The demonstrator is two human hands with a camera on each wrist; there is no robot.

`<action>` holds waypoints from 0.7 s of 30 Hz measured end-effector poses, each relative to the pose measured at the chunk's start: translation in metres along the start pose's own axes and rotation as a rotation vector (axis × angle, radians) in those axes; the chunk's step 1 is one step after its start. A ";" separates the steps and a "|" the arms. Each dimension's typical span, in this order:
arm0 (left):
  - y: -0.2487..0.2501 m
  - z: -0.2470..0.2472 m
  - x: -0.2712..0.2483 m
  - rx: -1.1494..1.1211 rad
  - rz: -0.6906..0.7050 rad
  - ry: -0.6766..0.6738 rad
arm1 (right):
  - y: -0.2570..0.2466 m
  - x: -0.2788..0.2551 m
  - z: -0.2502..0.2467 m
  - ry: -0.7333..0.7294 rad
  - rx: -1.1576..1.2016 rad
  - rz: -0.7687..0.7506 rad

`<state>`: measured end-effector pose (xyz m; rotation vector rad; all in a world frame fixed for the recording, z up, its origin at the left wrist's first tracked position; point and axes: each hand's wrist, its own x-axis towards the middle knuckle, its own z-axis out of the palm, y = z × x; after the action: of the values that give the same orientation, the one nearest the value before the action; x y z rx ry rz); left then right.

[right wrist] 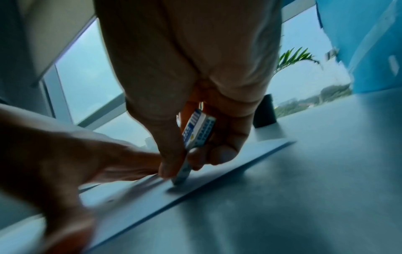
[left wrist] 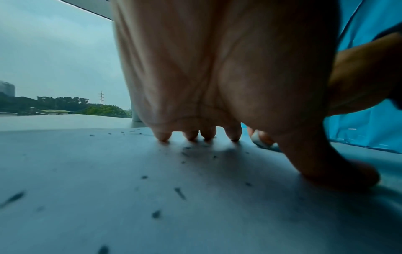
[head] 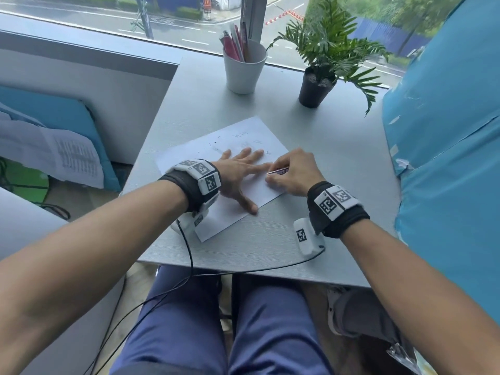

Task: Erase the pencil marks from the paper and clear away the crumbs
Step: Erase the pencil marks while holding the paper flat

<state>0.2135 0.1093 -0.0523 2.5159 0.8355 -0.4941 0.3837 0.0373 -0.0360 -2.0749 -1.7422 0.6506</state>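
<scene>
A white sheet of paper (head: 232, 158) lies askew on the grey table (head: 338, 163), with faint pencil marks (head: 243, 140) near its far end. My left hand (head: 240, 169) lies flat on the sheet with fingers spread, pressing it down; in the left wrist view its fingertips (left wrist: 163, 136) touch the paper among dark eraser crumbs (left wrist: 180, 193). My right hand (head: 295, 171) pinches an eraser in a blue and white sleeve (right wrist: 196, 132) between thumb and fingers. The eraser's tip (right wrist: 179, 178) touches the paper close to its right edge, beside my left index finger.
A white cup of pens (head: 244, 69) and a small potted plant in a black pot (head: 315, 87) stand at the table's far side by the window. A blue cushioned wall (head: 446, 158) borders the right. Black cables (head: 189, 266) hang over the near edge.
</scene>
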 end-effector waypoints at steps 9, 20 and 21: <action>0.000 -0.002 0.001 0.009 -0.026 -0.017 | -0.003 0.001 -0.002 -0.111 -0.030 -0.044; 0.001 0.001 0.003 0.024 -0.025 0.013 | -0.002 0.008 -0.008 -0.098 -0.052 -0.019; 0.000 0.002 0.002 0.017 -0.028 0.028 | 0.004 0.014 -0.014 -0.053 -0.052 0.019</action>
<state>0.2147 0.1092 -0.0549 2.5354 0.8810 -0.4785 0.3965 0.0503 -0.0278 -2.1294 -1.7880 0.6787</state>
